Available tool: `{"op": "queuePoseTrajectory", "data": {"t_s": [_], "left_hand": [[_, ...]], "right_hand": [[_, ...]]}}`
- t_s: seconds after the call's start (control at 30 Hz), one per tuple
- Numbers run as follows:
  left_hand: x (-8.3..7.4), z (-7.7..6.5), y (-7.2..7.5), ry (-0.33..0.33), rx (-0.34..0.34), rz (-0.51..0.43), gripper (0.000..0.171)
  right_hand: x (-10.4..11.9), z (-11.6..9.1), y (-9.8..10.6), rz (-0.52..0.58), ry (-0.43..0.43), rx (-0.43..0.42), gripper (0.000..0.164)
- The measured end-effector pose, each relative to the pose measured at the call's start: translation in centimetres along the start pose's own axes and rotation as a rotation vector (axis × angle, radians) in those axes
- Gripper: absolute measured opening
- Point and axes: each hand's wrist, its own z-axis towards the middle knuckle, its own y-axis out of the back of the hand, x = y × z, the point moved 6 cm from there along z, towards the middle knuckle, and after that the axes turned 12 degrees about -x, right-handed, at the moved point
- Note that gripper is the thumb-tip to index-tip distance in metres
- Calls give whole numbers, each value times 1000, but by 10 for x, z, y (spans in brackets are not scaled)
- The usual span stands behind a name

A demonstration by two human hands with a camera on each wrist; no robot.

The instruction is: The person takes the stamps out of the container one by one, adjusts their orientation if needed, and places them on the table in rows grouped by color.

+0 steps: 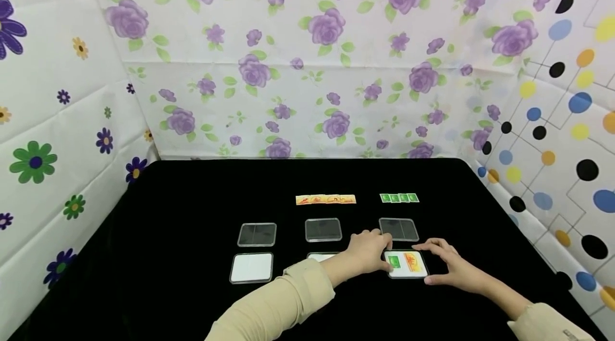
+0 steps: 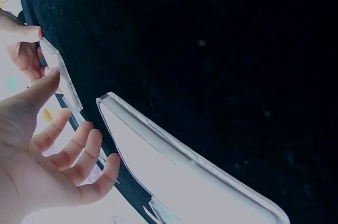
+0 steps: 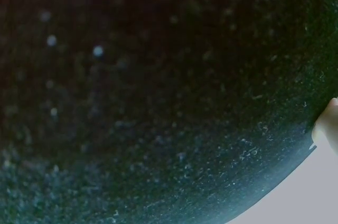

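Observation:
A shallow clear case (image 1: 406, 274) with a white insert lies at the right of the front row. Its insert carries a green sticker (image 1: 394, 262) and an orange-yellow sticker (image 1: 412, 262). My left hand (image 1: 367, 251) holds the case's left side, thumb at the edge and fingers by the upper corner. At the opposite side my right hand (image 1: 451, 266) grips between thumb and fingers. Both hands also show in the left wrist view, the left one (image 2: 47, 166) nearer. Only a fingertip (image 3: 327, 128) enters the right wrist view.
Two more white-filled cases stand leftward, one (image 1: 252, 268) fully visible, another (image 1: 319, 256) partly behind my left arm. Behind are three clear lids (image 1: 257, 235) (image 1: 323, 229) (image 1: 402, 229). Farther back lie a row of orange stickers (image 1: 325, 199) and several green stickers (image 1: 399, 198) on black cloth (image 1: 192, 213).

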Motion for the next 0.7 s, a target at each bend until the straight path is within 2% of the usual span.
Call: {"op": "queuePoseTrajectory", "data": {"t_s": [0.4, 0.7], "left_hand": [[-2, 2, 0, 59, -8, 39, 30], [-2, 5, 2, 116, -13, -36, 21]], "right_hand": [[2, -1, -1, 4, 2, -11, 67], [2, -1, 0, 11, -12, -9, 67]]}}
